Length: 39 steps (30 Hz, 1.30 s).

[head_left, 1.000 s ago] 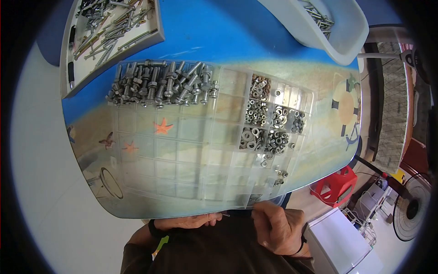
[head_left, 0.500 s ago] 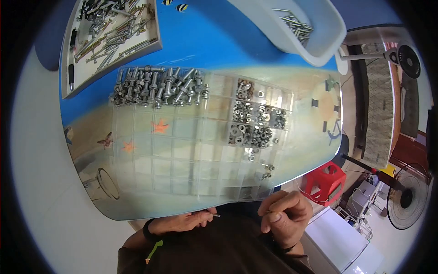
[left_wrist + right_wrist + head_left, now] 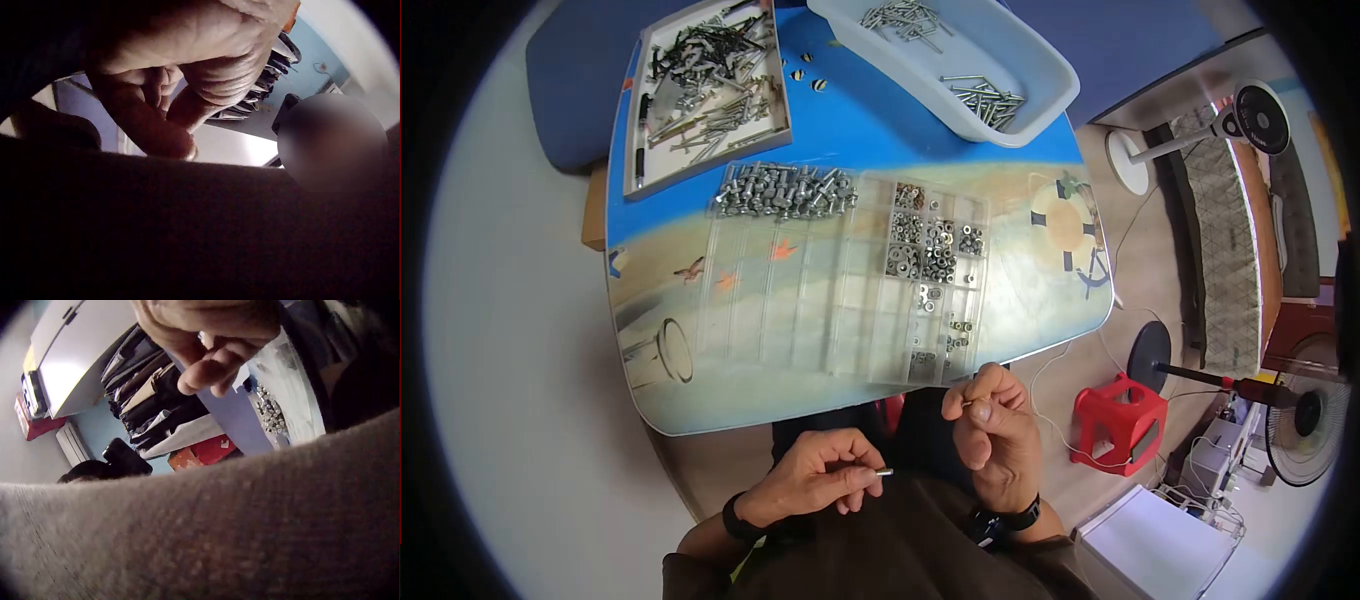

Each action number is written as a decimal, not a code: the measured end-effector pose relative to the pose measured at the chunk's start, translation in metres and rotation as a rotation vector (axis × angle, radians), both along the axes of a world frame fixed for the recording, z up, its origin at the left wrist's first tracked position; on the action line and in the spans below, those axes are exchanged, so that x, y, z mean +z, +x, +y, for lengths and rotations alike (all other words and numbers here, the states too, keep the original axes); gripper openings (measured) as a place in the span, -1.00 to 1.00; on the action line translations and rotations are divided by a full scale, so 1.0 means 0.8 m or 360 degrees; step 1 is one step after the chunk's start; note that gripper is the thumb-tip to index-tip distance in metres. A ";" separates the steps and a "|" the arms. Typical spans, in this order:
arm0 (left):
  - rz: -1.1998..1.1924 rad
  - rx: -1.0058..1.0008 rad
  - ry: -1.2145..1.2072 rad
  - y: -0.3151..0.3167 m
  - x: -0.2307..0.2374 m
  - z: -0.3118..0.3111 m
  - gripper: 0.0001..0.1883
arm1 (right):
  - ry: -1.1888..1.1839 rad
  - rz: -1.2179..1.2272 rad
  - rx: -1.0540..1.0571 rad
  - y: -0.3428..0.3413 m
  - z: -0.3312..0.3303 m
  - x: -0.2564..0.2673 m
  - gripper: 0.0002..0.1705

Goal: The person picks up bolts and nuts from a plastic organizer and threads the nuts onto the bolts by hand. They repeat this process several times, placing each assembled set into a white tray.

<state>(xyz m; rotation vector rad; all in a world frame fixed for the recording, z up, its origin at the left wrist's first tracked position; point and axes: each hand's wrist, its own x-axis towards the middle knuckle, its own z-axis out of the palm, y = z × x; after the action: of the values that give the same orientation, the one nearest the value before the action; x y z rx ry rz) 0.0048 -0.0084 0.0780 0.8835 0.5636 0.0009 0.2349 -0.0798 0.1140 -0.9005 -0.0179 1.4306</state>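
Note:
In the head view my left hand (image 3: 822, 475) is in front of my body, below the table edge, and pinches a small silver bolt (image 3: 886, 471) whose end sticks out past the thumb. My right hand (image 3: 1000, 430), raised by the table's near edge, pinches a tiny brownish metal piece (image 3: 970, 403) between thumb and fingertips; its kind is too small to tell. Just beyond that hand lies a clear compartment box (image 3: 800, 300), with nuts and washers (image 3: 938, 262) in its right-hand cells. Bolts with nuts (image 3: 785, 192) are heaped along its far left end.
A white tray (image 3: 785, 138) of mixed screws and two pens stands far left on the table (image 3: 1040, 300). A pale blue tub (image 3: 1055, 95) holding screws is at the far right. On the floor to the right are a red stool (image 3: 1135, 395) and a fan (image 3: 1308, 415).
My left hand has come up from the table edge into fuller view, still holding the bolt. The right hand has turned and lifted slightly, fingertips pinched. The head view has shifted, showing more floor.

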 end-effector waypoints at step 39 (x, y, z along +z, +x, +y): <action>0.0186 0.0599 0.0438 0.085 0.072 -0.064 -0.88 | 0.0501 -0.0998 0.0304 0.022 -0.071 -0.016 -0.84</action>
<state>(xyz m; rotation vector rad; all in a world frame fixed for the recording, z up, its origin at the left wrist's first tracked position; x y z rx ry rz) 0.0728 -0.0599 0.1353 1.0367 0.8467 0.3781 0.2522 -0.1363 0.1014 -1.0662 -0.7944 1.2192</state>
